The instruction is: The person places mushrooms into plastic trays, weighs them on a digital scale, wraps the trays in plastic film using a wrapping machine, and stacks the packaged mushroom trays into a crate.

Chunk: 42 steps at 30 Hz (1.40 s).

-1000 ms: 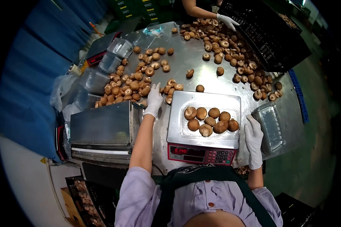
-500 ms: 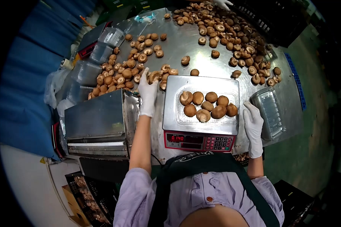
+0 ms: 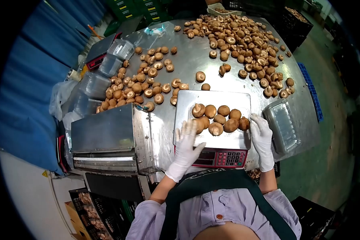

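Head view: the left hand (image 3: 184, 150) crosses the scale's (image 3: 230, 142) left edge, fingers spread, thumb wide, tips at the leftmost mushroom (image 3: 198, 126) without closing round it. The right hand (image 3: 262, 138) lies along the right edge, loosely open, nothing gripped — plastic containers (image 3: 283, 126) just beside. Mushrooms (image 3: 231, 125) sit mid-plate; bare table (image 3: 188, 60) stretches beyond.

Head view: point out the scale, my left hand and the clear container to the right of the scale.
Scale (image 3: 231, 159): head view, on its keypad.
Left hand (image 3: 184, 152): head view, on the back of the glove.
Clear container (image 3: 283, 125): head view, middle of its upper face.
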### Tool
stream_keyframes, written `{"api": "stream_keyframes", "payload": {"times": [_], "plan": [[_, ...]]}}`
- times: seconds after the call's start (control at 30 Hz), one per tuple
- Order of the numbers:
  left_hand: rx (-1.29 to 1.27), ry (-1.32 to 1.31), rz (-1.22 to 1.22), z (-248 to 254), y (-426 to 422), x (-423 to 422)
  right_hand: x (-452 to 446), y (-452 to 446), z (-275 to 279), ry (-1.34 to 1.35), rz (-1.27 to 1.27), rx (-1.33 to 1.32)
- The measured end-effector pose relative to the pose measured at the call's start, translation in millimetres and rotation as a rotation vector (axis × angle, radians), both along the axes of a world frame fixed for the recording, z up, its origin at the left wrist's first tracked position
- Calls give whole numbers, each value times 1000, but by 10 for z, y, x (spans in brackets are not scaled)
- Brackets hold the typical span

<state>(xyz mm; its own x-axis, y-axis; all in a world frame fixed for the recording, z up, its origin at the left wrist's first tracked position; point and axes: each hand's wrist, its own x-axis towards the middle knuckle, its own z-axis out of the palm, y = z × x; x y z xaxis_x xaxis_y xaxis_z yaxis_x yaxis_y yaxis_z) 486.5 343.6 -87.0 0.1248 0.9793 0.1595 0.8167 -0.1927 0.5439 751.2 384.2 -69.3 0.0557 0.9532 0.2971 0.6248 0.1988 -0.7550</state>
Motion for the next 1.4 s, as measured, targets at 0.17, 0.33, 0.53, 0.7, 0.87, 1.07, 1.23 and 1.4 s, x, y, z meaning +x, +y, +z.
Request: {"api": "stream_keyframes", "payload": {"times": [0.17,0.33,0.53,0.7,0.87,1.07,1.23,1.4], "plan": [[56,-538,311,117,78,-417,28,14,-70,-1,-20,-1],[322,-521,371,207,268,-656,37,104,-202,144,-76,-47],[297,-489,327,347,467,-553,-8,205,-206,167,-81,-55],[273,-369,292,265,595,-557,3,244,-263,169,-89,-34],[281,-331,287,217,704,-530,-29,279,-209,128,-122,-72],[182,-328,489,-251,1098,-988,-91,362,-277,108,-71,-39],[-166,-353,619,-704,1395,-1258,-93,332,-184,89,-106,-108],[-91,68,629,-920,1608,-1199,-34,323,-210,119,-113,-91]]}}
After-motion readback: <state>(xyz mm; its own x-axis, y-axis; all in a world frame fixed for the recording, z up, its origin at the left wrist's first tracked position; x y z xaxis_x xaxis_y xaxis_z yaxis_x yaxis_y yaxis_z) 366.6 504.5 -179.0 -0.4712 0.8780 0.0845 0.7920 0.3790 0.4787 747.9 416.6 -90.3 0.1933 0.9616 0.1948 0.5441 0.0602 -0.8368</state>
